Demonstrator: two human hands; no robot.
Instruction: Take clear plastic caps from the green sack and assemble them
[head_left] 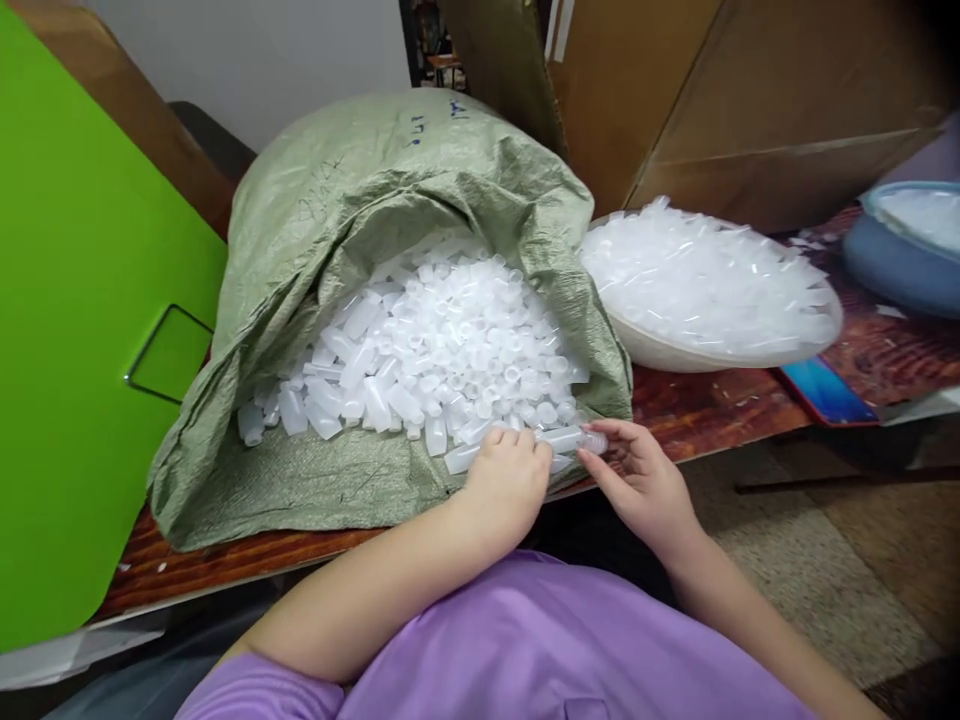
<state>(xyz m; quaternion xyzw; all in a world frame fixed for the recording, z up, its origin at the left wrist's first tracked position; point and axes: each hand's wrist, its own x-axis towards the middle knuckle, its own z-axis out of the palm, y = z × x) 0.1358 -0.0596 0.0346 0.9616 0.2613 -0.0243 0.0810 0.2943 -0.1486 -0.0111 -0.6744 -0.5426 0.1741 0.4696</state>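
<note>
A green woven sack (360, 210) lies open on the wooden table (712, 410), spilling many small translucent white plastic bottles (442, 350). My left hand (504, 487) rests at the sack's mouth, fingers curled around one small bottle (559, 438). My right hand (637, 478) is just to its right, fingertips pinching a small clear piece (595, 441) at that bottle's end. Both hands sit at the table's near edge.
A white bowl (697, 350) heaped with clear plastic pieces stands right of the sack. A blue basin (900, 260) is at the far right. Cardboard boxes (750, 90) stand behind. A green panel (75, 300) fills the left side.
</note>
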